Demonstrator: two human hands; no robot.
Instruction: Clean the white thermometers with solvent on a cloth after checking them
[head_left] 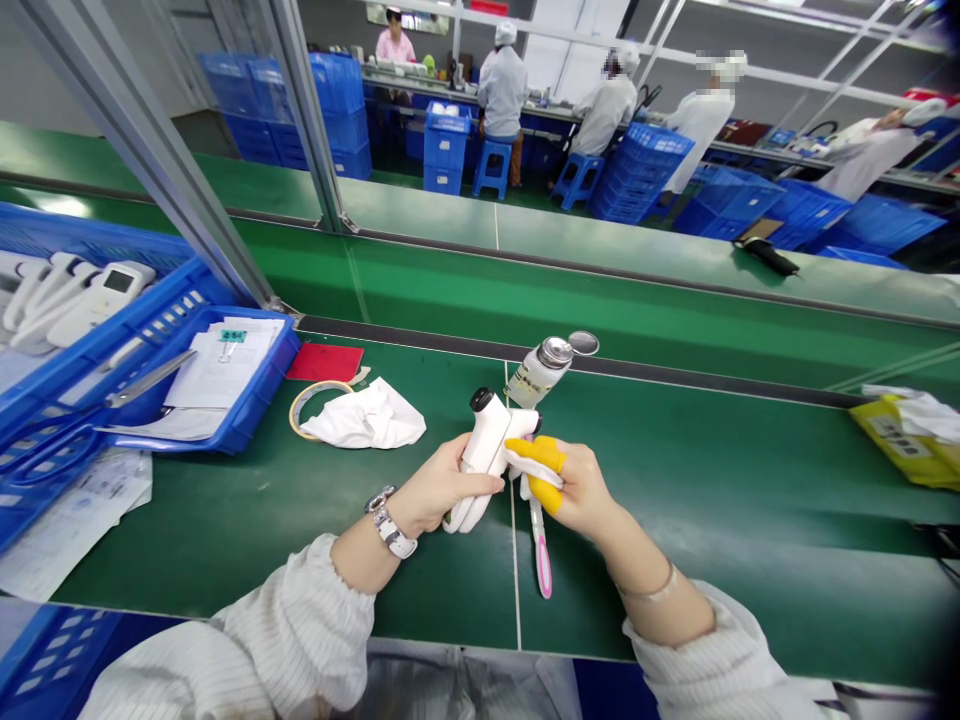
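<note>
My left hand [450,483] is wrapped round a white handheld device [489,432] with black end pieces, held just above the green bench. Yellow finger covers are on my right hand [574,485], which pinches a folded white cloth [534,468] against the device's right side. Below that hand a pink-and-white toothbrush [541,560] lies on the bench, its upper end hidden. Just beyond the device stands a clear bottle [538,372] with a metal cap, next to a small round metal lid [583,343].
Left of my hands lie a crumpled white cloth [367,415], a tape roll [300,408] and a red card [325,362]. Blue baskets [262,385] hold papers, scissors and white devices. A yellow packet [907,440] is at right. A metal post [142,130] rises at left; people work beyond.
</note>
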